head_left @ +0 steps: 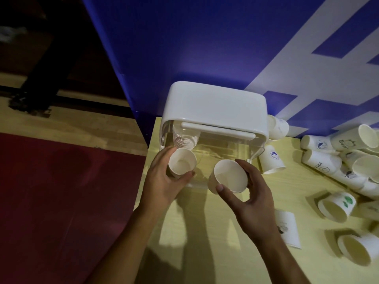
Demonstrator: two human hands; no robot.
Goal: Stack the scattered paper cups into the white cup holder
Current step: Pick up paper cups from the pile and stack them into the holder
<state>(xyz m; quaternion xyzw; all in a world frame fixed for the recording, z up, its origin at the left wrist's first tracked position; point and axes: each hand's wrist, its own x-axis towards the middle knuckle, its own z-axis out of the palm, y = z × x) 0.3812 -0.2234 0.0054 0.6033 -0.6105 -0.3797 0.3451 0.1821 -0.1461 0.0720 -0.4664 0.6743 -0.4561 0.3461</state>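
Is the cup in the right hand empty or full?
Empty: the cup in the right hand has its mouth towards the camera, and its bare white bottom shows.

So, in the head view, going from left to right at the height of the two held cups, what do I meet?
red mat → left hand → left-hand cup → right-hand cup → right hand → blue-logo cup, lying on the table → heap of loose cups

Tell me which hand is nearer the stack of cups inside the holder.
Left. The left hand grips a paper cup right under the stack; the right hand holds a second cup off to the stack's right, before the holder middle.
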